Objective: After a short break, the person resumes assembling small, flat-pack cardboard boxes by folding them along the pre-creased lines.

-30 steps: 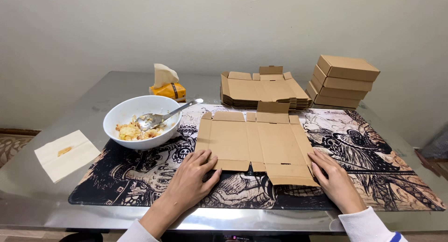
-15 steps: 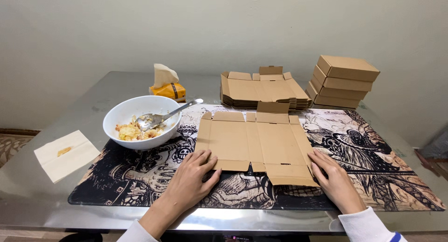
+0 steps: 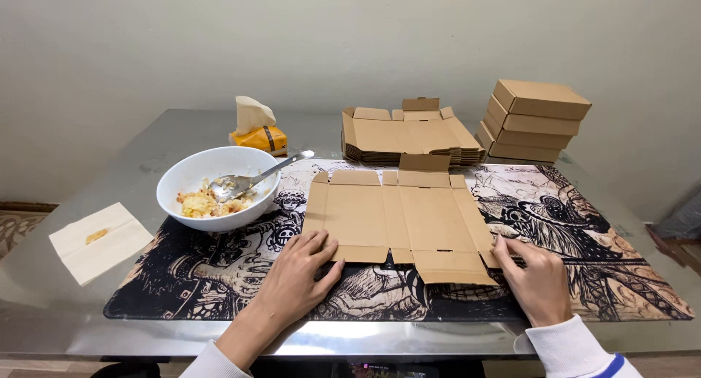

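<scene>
A flat, unfolded brown cardboard box blank (image 3: 398,214) lies on the printed black-and-white mat (image 3: 584,225) in front of me. My left hand (image 3: 296,279) rests palm down on the mat, its fingertips touching the blank's near left edge. My right hand (image 3: 537,276) lies at the blank's near right corner, fingers on its edge flap. Neither hand has lifted anything.
A stack of flat box blanks (image 3: 409,133) lies behind, with several folded boxes (image 3: 533,119) stacked at the back right. A white bowl (image 3: 219,184) with food and a spoon (image 3: 259,175) stands at left, a yellow tissue pack (image 3: 257,130) behind it, a napkin (image 3: 98,239) on the metal table (image 3: 58,290).
</scene>
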